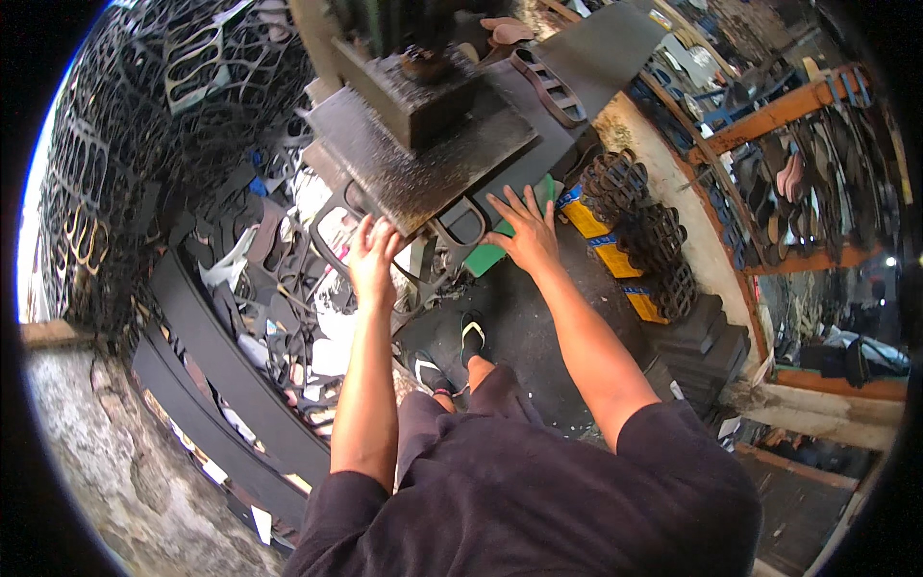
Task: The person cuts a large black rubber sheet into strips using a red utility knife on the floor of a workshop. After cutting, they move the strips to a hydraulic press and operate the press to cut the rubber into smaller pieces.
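In front of me is a press with a worn, dark metal plate under a heavy block. A dark sheet with large sole-shaped cut-outs reaches out from beneath its front edge. My left hand has its fingers bent over a strip of that sheet, close to the plate's corner; the thumb side is partly hidden. Fingers spread, my right hand lies flat on the sheet's right part, beside a green board. A sole-shaped outline piece rests on the dark surface right of the press.
Cut-out scrap sheets pile high at left, above loose offcuts and long dark strips. At right stand bundled dark outline pieces by yellow-and-blue boxes, stacked dark sheets and wooden shelves with soles.
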{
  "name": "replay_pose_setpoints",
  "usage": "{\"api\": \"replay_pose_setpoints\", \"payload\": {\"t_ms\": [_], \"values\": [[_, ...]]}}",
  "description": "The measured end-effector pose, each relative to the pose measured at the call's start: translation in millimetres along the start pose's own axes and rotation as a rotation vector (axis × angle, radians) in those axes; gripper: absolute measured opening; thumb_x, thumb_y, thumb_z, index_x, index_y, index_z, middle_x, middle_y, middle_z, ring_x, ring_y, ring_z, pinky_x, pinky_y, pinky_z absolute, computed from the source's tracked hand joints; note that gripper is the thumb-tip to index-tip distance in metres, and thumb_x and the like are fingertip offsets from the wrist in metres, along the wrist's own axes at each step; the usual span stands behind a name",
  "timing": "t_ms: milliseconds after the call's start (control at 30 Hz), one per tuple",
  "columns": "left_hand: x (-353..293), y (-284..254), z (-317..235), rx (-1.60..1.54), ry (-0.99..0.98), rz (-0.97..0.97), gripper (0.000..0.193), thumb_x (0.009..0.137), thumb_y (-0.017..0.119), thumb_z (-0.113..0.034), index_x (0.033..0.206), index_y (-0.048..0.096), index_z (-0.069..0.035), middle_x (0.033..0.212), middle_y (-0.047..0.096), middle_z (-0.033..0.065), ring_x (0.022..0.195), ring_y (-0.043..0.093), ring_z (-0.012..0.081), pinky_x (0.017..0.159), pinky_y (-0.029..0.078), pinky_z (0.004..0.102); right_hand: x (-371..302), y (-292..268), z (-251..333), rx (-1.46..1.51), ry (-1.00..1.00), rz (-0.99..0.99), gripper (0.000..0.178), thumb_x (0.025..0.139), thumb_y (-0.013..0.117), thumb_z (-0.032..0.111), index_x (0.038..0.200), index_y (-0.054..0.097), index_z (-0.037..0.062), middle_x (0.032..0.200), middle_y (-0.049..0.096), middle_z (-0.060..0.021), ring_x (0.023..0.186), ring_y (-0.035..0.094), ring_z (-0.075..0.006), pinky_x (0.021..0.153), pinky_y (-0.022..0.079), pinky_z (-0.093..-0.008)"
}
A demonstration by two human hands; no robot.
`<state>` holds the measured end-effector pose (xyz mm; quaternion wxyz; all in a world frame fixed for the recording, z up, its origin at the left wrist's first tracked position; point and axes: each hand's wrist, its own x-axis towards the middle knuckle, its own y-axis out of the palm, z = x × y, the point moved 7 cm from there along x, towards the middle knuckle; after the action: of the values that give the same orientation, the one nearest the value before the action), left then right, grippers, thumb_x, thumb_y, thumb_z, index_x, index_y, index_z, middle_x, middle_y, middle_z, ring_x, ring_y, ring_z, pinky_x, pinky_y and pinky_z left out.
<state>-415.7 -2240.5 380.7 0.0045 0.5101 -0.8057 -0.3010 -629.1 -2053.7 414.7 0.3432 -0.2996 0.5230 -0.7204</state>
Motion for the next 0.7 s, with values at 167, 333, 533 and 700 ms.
{"api": "replay_pose_setpoints", "payload": {"t_ms": [167,333,533,700], "values": [[-21.8,-61.1,-30.1,-0.022,0.055,-0.133,0.05,0.1,0.056,-0.007,0.145,0.036,0.003,0.134,0.057,0.0229,0.122,0.06,0.028,0.104,0.05,0.034,57.2,2.7,-19.1,0.036,0.074,0.026,0.081,0.074,0.073,0.061,0.143,0.054,0.0225,0.154,0.045,-0.0067,0.15,0.024,-0.0335,0.118,0.012,-0.0665],[-36.8,-57.9,-76.5,0.141,0.166,-0.366,0.049,0.099,0.062,-0.011,0.141,0.04,-0.002,0.129,0.058,0.0173,0.118,0.06,0.0244,0.102,0.05,0.0356,91.0,8.4,-19.9,0.046,0.109,0.025,0.068,0.08,0.073,0.055,0.13,0.065,0.0099,0.146,0.053,-0.0096,0.144,0.033,-0.0361,0.117,0.011,-0.0685],[-50.2,166.8,-186.2,0.28,0.654,-0.026,0.057,0.097,0.069,-0.027,0.14,0.045,0.001,0.128,0.054,0.0094,0.113,0.056,0.0161,0.096,0.046,0.0345,86.0,-24.4,-38.7,-0.027,0.117,0.261,0.061,0.085,0.068,0.056,0.122,0.068,0.0081,0.14,0.056,-0.0148,0.146,0.032,-0.0336,0.114,0.012,-0.0721],[-177.1,386.2,-356.7,0.657,1.639,0.373,0.032,0.096,0.059,-0.007,0.128,0.057,-0.001,0.112,0.066,0.0099,0.103,0.063,0.018,0.088,0.05,0.0324,92.5,-359.4,52.4,-0.058,-0.357,-0.828,0.043,0.09,0.065,0.048,0.108,0.069,0.0092,0.114,0.068,-0.0166,0.12,0.059,-0.0345,0.111,0.027,-0.066]]}}
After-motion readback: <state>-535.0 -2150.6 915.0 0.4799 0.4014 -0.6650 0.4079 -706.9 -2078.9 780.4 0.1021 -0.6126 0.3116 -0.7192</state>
